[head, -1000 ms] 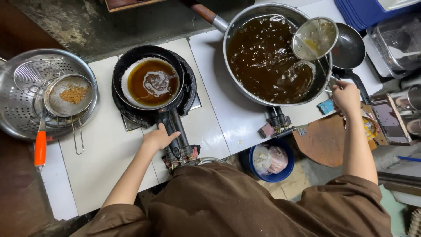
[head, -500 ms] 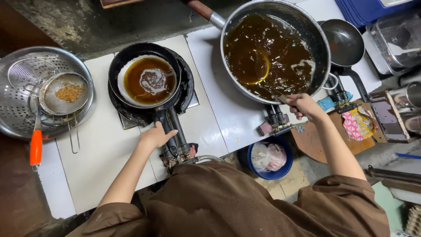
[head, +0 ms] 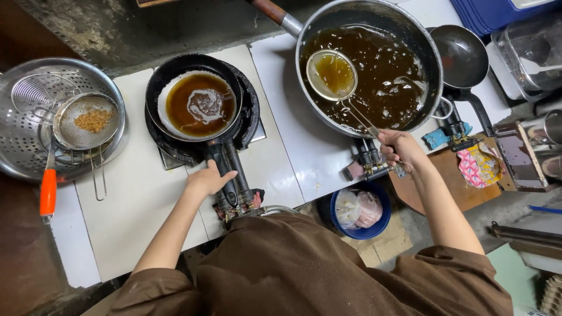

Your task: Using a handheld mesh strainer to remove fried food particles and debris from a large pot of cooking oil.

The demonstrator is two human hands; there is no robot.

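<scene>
My right hand (head: 401,149) grips the wire handle of a round mesh skimmer (head: 332,74), whose bowl is dipped in the dark oil of a large wok (head: 430,58) at the upper right. My left hand (head: 208,180) rests on the black handle (head: 229,175) of a small black frying pan (head: 194,105), which holds brown oil and a pale batter ring with a dark piece in the middle. The small pan sits on a burner left of the wok.
At the left stands a metal colander (head: 23,140) holding wire strainers, one with golden fried bits (head: 93,120) and an orange handle (head: 47,193). An empty black pan (head: 462,55) sits right of the wok. A blue bowl (head: 360,210) with plastic bags lies below the counter.
My right hand swung the skimmer from the wok's right rim down into the oil and moved leftward to the wok's near edge. My left hand stayed on the small pan's handle.
</scene>
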